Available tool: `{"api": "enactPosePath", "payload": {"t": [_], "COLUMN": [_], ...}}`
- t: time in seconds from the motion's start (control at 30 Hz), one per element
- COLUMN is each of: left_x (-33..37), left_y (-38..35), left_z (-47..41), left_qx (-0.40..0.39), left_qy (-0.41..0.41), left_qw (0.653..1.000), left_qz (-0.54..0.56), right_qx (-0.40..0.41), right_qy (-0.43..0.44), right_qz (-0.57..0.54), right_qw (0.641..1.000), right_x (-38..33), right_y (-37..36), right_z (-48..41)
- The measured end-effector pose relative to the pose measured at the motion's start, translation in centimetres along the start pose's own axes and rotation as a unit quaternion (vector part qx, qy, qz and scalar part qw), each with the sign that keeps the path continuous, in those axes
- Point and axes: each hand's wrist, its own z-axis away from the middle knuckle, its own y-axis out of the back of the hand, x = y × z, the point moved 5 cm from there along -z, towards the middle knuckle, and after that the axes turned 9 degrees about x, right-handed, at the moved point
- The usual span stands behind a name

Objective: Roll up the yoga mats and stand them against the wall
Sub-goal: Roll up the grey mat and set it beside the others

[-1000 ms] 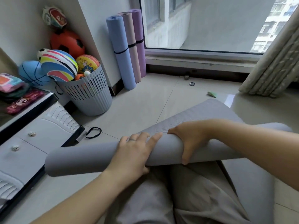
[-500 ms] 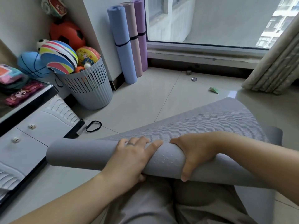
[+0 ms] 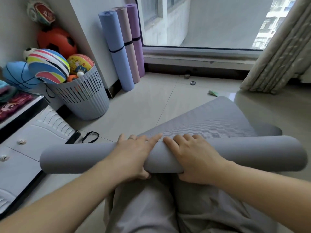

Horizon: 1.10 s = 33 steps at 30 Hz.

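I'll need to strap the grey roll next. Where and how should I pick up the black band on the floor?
Probably pinch the band at its right end, coming from above with the left hand. It lies flat on the tile as an open loop just beyond the roll. Its left end sits close to the cabinet, so the right end is freer.

The right hand [image 3: 195,158] regripped over the grey mat [image 3: 255,153].
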Motion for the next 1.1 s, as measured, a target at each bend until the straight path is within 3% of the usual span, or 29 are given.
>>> {"api": "enactPosePath", "payload": {"t": [0.07,0.3,0.4,0.5,0.73,0.8,0.9,1.0,1.1], "left_x": [1.0,-2.4,-1.4,0.9,2.3,2.3,3.4,3.8,3.1], "left_y": [0.0,7.5,9.0,6.5,1.3,1.6,1.6,0.5,0.7], "left_z": [0.8,-0.4,1.4,3.6,3.3,3.2,3.9,3.8,2.5], "left_qx": [0.059,0.198,0.177,0.080,-0.043,-0.036,0.037,0.071,0.115], "left_qy": [0.016,0.060,0.029,-0.023,-0.061,-0.069,-0.081,-0.075,-0.085], "left_qw": [0.997,0.978,0.982,0.995,0.990,0.992,0.996,0.995,0.988], "left_qz": [-0.055,-0.039,-0.058,-0.051,0.122,0.097,-0.002,0.014,0.059], "right_qx": [0.007,0.108,0.088,-0.003,-0.111,-0.119,-0.162,-0.208,-0.140], "right_qy": [0.007,-0.006,0.021,0.040,0.039,0.040,0.025,-0.004,-0.001], "right_qz": [-0.012,0.055,0.035,-0.026,-0.088,-0.104,-0.149,-0.215,-0.142], "right_qw": [1.000,0.993,0.995,0.999,0.989,0.987,0.975,0.954,0.980], "right_x": [0.4,1.8,1.1,-0.8,-1.4,-0.9,-0.1,1.0,1.2], "right_y": [0.5,9.2,11.1,9.0,2.8,2.4,1.6,1.1,2.0], "right_z": [-0.5,-3.8,-2.0,1.1,2.7,2.3,1.3,0.5,1.4]}}
